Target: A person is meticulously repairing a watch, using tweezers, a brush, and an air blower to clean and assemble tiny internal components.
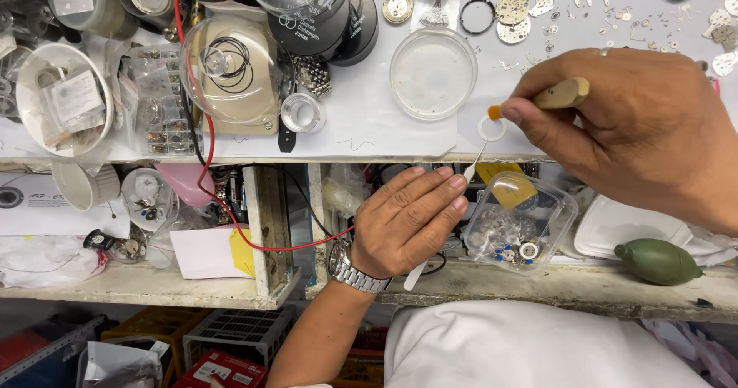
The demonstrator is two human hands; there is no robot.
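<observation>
Bench items, listed left to right. Far left: clear tubs (64, 99) and lidded jars holding parts too small and crowded to make out; several were cut off by the top edge. A red wire (206, 138) ran down from the top edge, across the shelf front, and vanished behind the left hand. A domed lid (229, 79) covered black rings. Centre: an empty round dish (433, 73) on white paper.

Left hand (406, 223): palm down below the bench edge, watch (352, 271) on the wrist, fingers curled shut round white tweezers (470, 165); their grip was mostly hidden under the fingers, only the tip and the tail end showing. The tip pointed up to a small white ring (491, 128) lying on the paper at the bench edge; whether it touched was not clear.

Right hand (638, 130): entering from the right, thumb and fingers pinched on a pale stick (560, 94) with an orange tip, that tip just above the ring. The stick's far end was hidden in the fist.

Right of it: a clear box (521, 223) of small parts, a green blower (658, 261), and scattered watch plates (513, 9) along the top, too fine to identify.
</observation>
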